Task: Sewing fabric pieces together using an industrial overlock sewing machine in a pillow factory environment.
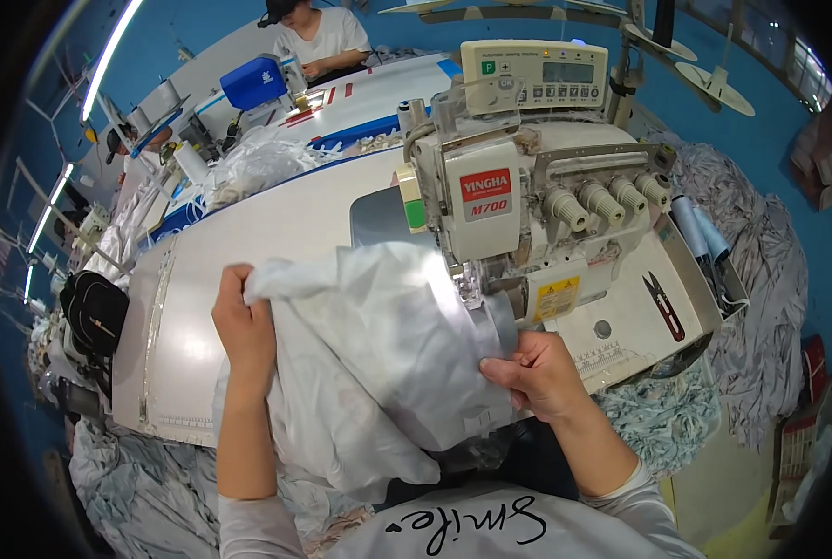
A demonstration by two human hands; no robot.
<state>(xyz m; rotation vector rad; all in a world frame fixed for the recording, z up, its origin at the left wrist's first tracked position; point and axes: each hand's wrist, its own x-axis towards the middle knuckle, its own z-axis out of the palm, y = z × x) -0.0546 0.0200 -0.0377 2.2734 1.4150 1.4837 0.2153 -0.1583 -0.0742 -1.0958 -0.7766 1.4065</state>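
A pale grey-white piece of fabric (360,345) spreads between my hands, over the front of the sewing table and down toward my lap. My left hand (245,317) grips its far left edge, fingers closed and partly hidden by the cloth. On the other side, my right hand (535,374) pinches the fabric's right edge between thumb and fingers, just in front of the sewing machine (487,200). The cloth's upper right edge reaches the machine's presser foot (470,287); whether it lies under the foot I cannot tell.
Red-handled thread snips (664,307) lie on the table's right side, near thread cones (700,228). A control panel (535,79) tops the machine. Heaped fabric (742,279) stands at right, more below the table (183,373). Another person (318,42) works at the far table.
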